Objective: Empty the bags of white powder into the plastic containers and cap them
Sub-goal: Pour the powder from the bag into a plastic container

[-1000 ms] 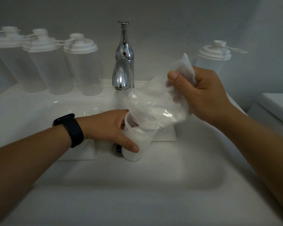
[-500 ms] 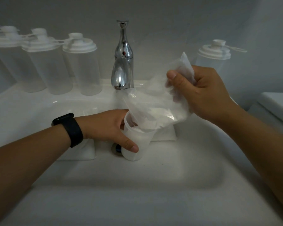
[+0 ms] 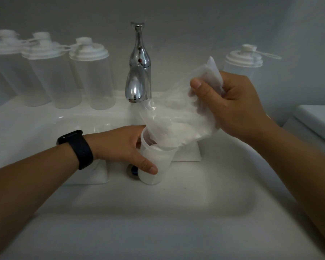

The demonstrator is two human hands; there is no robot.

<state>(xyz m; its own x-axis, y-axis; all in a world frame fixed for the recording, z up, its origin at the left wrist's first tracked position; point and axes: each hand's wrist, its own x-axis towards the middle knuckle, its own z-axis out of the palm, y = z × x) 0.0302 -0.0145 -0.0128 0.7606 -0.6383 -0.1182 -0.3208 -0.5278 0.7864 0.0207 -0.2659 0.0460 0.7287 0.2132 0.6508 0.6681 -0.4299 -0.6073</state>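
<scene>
An open translucent plastic container (image 3: 154,166) stands in the sink basin over the drain. My left hand (image 3: 124,147) grips its side, thumb across the front. My right hand (image 3: 231,106) holds the upper end of a clear bag of white powder (image 3: 176,121), tilted so its open mouth sits inside the container's rim. White powder lies in the bag's lower part and inside the container. Two more white bags (image 3: 94,175) (image 3: 188,152) lie in the basin, partly hidden behind my hand and the container.
Three capped empty containers (image 3: 90,76) (image 3: 49,76) (image 3: 9,72) stand at the back left of the white sink (image 3: 158,222). Another capped container (image 3: 242,61) stands at the back right. A chrome faucet (image 3: 139,72) rises behind the bag. A toilet tank (image 3: 315,124) is at right.
The bag has sagged a little as powder slides toward the container. Both hands stay nearly where they were.
</scene>
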